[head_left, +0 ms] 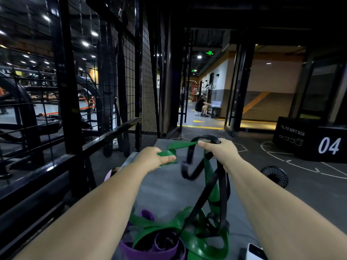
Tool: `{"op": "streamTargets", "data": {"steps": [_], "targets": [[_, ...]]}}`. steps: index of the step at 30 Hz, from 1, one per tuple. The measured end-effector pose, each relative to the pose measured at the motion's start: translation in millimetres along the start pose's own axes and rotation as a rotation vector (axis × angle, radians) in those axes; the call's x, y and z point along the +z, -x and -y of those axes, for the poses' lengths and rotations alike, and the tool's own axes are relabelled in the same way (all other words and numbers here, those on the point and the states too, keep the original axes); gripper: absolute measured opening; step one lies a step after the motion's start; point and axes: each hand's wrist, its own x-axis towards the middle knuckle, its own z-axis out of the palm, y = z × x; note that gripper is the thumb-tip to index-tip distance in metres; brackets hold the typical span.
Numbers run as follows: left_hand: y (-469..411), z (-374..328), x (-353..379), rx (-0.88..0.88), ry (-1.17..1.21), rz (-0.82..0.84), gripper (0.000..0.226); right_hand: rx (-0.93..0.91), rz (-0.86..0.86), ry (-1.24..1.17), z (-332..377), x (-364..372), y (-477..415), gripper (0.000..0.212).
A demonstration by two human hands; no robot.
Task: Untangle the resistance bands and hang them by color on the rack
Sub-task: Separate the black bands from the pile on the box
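L hand [150, 160] pinches green band [180, 145]. R hand [221, 150] grips it plus black band [206, 184]. Held taut above bench [165, 188], prob. to free green. Rest tangled w/ purple band [146, 248] below; rack [105, 72] at left.

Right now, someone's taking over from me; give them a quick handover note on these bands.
Left hand grips a green band; right hand pinches the same band further along, a black band looped over it.
Remaining green, black and purple bands lie tangled on the grey surface below.
Done: no band freed yet.
Left: separate green from black, untangle the pile, hang by colour on the rack.
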Motion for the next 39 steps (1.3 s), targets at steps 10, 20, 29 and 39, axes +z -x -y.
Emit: {"op": "streamTargets", "data": {"steps": [10,20,29,39], "targets": [[-3,12,4,-0.040,0.090,-0.034,0.055,-0.023,0.019,0.075,-2,1,0,0.045],[-7,13,8,-0.164,0.104,0.065,0.022,-0.011,0.006,0.016,-2,2,-1,0.038],[1,6,27,-0.262,0.284,0.160,0.018,0.026,-0.015,-0.129,6,11,9,0.082],[4,14,57,-0.279,0.069,0.349,0.016,-0.073,-0.087,-0.231,22,18,14,0.060]]}}
